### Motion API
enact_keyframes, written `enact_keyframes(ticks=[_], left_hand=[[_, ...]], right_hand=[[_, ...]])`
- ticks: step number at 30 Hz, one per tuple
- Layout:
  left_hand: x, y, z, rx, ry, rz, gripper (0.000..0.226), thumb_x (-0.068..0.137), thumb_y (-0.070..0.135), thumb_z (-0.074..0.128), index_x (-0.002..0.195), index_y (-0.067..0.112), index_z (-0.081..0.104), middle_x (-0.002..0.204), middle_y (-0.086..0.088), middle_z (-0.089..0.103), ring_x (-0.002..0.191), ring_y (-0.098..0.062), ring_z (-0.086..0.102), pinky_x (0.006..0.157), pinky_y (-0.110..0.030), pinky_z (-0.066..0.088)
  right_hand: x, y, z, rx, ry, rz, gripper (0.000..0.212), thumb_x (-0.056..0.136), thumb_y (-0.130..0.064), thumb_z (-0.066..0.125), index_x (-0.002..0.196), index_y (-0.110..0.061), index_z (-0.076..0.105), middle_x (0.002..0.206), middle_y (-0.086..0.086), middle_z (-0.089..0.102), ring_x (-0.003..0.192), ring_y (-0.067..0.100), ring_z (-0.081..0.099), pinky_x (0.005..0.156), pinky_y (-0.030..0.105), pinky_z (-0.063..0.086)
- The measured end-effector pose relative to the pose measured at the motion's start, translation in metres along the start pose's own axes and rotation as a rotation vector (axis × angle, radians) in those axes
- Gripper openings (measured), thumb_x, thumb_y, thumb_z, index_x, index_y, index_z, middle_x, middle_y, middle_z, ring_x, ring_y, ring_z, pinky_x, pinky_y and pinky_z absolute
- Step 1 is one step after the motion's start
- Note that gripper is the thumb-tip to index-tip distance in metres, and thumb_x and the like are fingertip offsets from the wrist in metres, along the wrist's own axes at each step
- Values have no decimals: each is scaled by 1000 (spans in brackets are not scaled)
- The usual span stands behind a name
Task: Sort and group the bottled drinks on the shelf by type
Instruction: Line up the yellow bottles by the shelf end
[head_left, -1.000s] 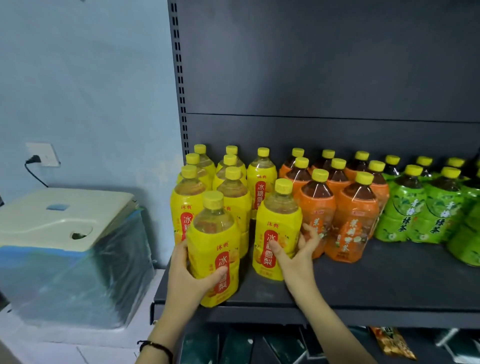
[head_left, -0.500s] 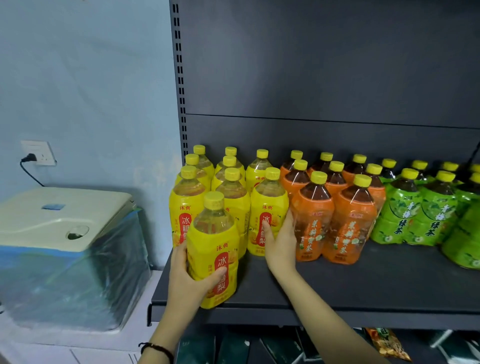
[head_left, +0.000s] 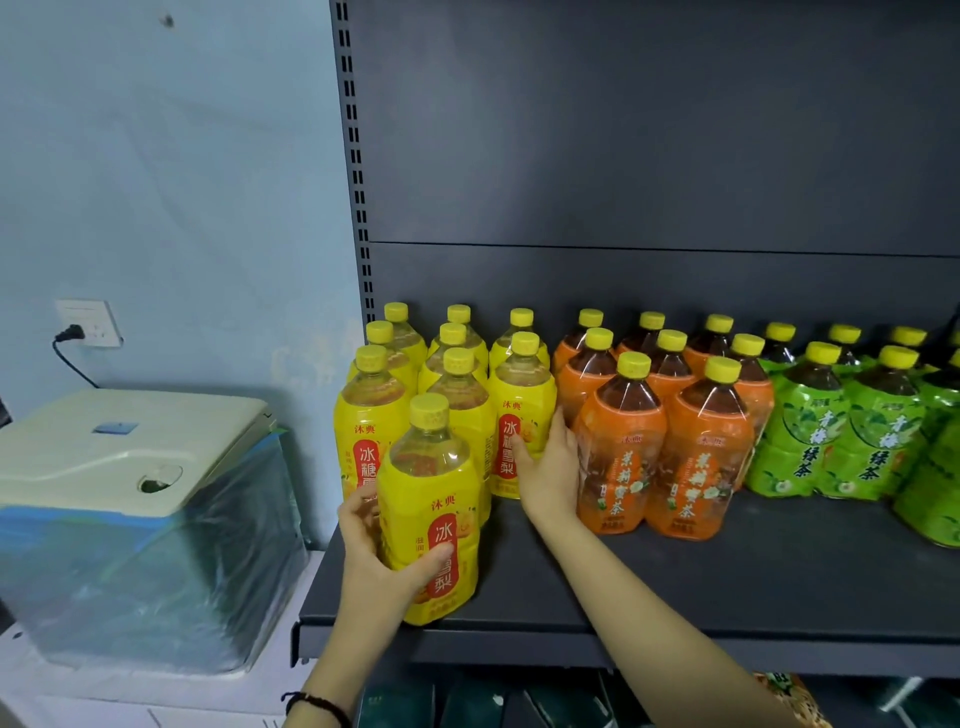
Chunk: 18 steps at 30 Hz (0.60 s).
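Observation:
On the dark shelf (head_left: 727, 587) stand three groups of yellow-capped bottles: yellow ones (head_left: 457, 395) at left, orange ones (head_left: 701, 457) in the middle, green ones (head_left: 872, 447) at right. My left hand (head_left: 379, 561) grips a yellow bottle (head_left: 431, 514) standing alone near the shelf's front left edge. My right hand (head_left: 548, 467) holds the lower part of another yellow bottle (head_left: 519, 415), which stands upright in the yellow group next to the orange bottles; thumb on its label, fingers between it and the orange bottle.
A white-lidded box (head_left: 130, 509) wrapped in clear plastic sits left of the shelf, below a wall socket (head_left: 85, 323) with a plug. A perforated shelf upright (head_left: 356, 156) runs up the left side. Packaged goods show on the level below.
My right hand has pushed its yellow bottle back from the front of the shelf into the yellow group, beside the orange bottles. My left hand and its bottle have stayed put.

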<state>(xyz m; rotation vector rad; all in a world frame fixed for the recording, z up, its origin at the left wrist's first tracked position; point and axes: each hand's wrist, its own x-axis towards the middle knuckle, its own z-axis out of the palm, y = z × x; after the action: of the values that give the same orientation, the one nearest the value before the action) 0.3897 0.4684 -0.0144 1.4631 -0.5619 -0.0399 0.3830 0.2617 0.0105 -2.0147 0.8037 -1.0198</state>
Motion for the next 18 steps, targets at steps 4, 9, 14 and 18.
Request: enact_keyframes(ticks=[4, 9, 14, 18], left_hand=[[-1, 1, 1, -10, 9, 24, 85, 43, 48, 81, 113, 50, 32, 125, 12, 47, 110, 1, 53, 74, -16, 52], [0, -2, 1, -27, 11, 31, 92, 40, 53, 84, 116, 46, 33, 127, 7, 48, 111, -1, 54, 76, -19, 52], [0, -3, 3, -28, 21, 33, 89, 41, 50, 83, 114, 48, 33, 126, 11, 47, 107, 6, 53, 74, -14, 51], [3, -5, 2, -22, 4, 26, 83, 44, 47, 81, 112, 50, 33, 126, 9, 47, 106, 5, 54, 75, -16, 52]], right_hand=[[-20, -3, -2, 214, 133, -39, 56, 89, -22, 64, 140, -19, 40, 137, 3, 46, 128, 20, 45, 108, 39, 40], [-10, -9, 0, 113, 169, -115, 62, 87, -19, 67, 142, -22, 39, 140, 2, 48, 131, 20, 42, 110, 32, 31], [0, -16, 10, -47, 183, -61, 73, 86, -27, 68, 147, -25, 29, 144, 3, 43, 134, 22, 39, 105, 36, 37], [8, -15, 11, -126, 171, -58, 73, 85, -35, 68, 146, -28, 29, 140, 3, 44, 129, 23, 44, 91, 35, 46]])
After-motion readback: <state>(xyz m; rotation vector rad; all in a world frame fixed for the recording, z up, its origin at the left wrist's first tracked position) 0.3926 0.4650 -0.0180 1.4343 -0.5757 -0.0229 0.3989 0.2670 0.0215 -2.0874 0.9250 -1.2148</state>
